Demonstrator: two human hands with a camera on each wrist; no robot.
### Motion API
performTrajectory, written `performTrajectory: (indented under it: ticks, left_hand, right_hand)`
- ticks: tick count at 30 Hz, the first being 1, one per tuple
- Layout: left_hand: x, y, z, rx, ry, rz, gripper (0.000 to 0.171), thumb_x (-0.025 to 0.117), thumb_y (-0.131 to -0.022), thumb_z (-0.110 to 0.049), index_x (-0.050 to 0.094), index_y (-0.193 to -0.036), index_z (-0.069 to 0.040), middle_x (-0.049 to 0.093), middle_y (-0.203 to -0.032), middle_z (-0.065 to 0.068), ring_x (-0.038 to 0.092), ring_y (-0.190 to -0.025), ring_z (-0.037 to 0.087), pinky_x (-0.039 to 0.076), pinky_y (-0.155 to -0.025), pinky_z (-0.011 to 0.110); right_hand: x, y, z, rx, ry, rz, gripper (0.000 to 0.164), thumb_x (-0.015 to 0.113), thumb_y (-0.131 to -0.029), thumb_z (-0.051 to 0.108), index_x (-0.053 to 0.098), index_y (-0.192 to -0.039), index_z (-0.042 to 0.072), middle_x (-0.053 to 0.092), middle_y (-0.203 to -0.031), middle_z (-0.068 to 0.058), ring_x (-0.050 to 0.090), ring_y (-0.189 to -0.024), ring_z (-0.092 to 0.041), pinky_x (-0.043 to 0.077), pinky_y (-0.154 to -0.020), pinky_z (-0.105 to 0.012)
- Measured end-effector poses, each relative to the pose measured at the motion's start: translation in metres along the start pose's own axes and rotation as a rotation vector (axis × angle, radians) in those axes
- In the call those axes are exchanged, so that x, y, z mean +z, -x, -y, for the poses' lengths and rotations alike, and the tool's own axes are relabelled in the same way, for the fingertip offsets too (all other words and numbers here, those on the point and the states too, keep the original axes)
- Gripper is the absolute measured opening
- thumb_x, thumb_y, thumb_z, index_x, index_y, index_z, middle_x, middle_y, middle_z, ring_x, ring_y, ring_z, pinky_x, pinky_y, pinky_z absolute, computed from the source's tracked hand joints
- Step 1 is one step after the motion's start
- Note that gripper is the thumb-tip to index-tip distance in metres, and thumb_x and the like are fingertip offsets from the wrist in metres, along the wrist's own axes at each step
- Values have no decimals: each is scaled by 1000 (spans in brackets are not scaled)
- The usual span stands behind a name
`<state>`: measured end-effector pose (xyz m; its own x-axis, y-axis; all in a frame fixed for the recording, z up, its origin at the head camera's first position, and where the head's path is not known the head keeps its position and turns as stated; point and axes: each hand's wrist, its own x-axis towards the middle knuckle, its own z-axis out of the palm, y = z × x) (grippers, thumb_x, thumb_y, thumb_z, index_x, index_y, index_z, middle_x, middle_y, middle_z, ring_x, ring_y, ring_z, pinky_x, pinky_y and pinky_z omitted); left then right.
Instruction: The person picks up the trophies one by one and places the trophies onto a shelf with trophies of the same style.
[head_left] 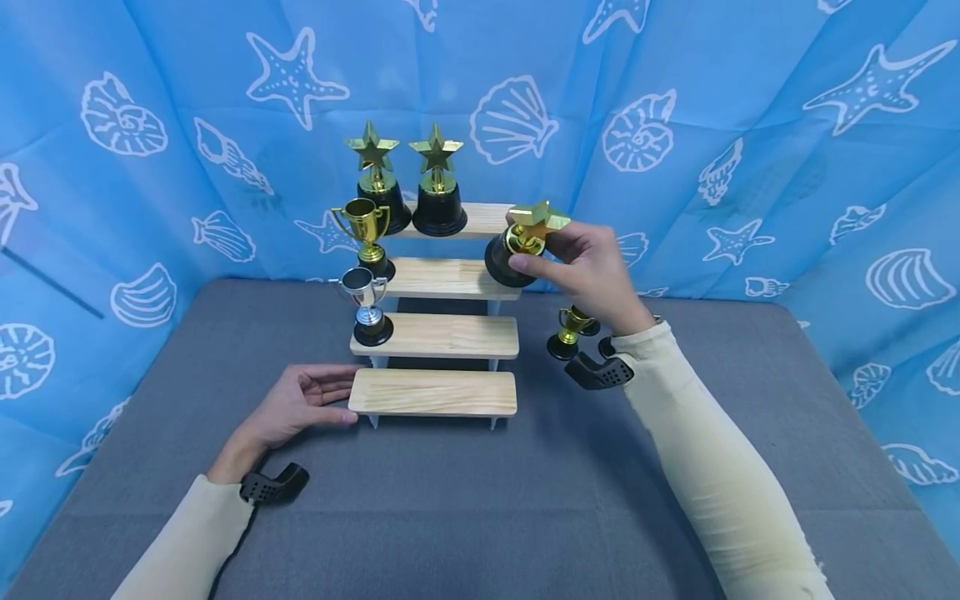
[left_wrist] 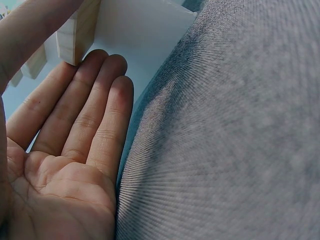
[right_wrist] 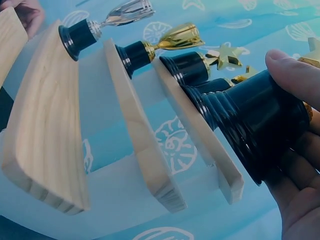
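My right hand (head_left: 588,262) grips a gold star trophy (head_left: 540,218) with a black base, tilted, in front of the right end of the top tiers of a wooden stepped stand (head_left: 432,393). In the right wrist view the thumb lies on the black base (right_wrist: 250,117) and the fingers come from beneath. My left hand (head_left: 303,404) rests at the left end of the lowest step. Its fingers look fairly straight in the left wrist view, fingertips (left_wrist: 117,65) at the step's wooden end (left_wrist: 80,32); the palm holds nothing.
Two star trophies (head_left: 438,208) stand on the top step's left. A gold cup (head_left: 365,223) and a silver cup (head_left: 363,287) stand at the left of the steps below. Small gold cups (head_left: 568,329) stand on the grey table (head_left: 465,517), right of the stand. A blue curtain (head_left: 570,50) hangs behind.
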<state>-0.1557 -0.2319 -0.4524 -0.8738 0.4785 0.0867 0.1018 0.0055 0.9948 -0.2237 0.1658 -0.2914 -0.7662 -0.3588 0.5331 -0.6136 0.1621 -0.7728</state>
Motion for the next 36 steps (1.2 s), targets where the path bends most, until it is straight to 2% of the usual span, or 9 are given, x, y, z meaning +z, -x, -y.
performTrajectory:
  ticks: [6, 12, 17, 24, 36]
  left_hand:
    - [0, 0, -1, 2, 14, 7, 69, 77, -80, 14, 41, -138, 23, 60, -137, 23, 65, -118, 14, 54, -101, 31]
    - [0, 0, 0, -3, -2, -3, 68, 77, -80, 13, 43, -138, 22, 59, -137, 25, 65, -117, 13, 54, -101, 31]
    - [0, -1, 1, 3, -1, 0, 67, 76, -80, 14, 43, -138, 22, 59, -137, 25, 65, -118, 14, 54, -101, 31]
    - [0, -1, 1, -12, -2, -13, 67, 77, -80, 13, 45, -138, 21, 63, -136, 17, 65, -118, 14, 54, -101, 31]
    - [0, 0, -1, -13, 9, -10, 68, 77, -80, 14, 43, -138, 22, 62, -136, 17, 65, -118, 13, 54, -101, 30]
  right_hand:
    - [6, -8, -1, 7, 8, -8, 37, 77, -88, -3, 70, -124, -4, 70, -125, -16, 65, -120, -21, 51, -108, -35]
    - [11, -17, 0, 35, -10, -6, 35, 78, -88, -1, 70, -122, -5, 70, -123, -17, 64, -122, -23, 49, -110, -34]
    - [14, -22, -1, 47, 22, 0, 32, 78, -88, 2, 72, -119, -4, 71, -118, -17, 65, -120, -23, 50, -109, -32]
    - [17, -27, -3, 50, 27, -3, 28, 78, -89, 3, 72, -115, -5, 72, -115, -17, 65, -118, -23, 50, -109, -32]
    - [14, -35, -6, 91, 44, 13, 29, 78, -91, 11, 73, -116, -1, 73, -113, -13, 69, -108, -21, 57, -97, -39]
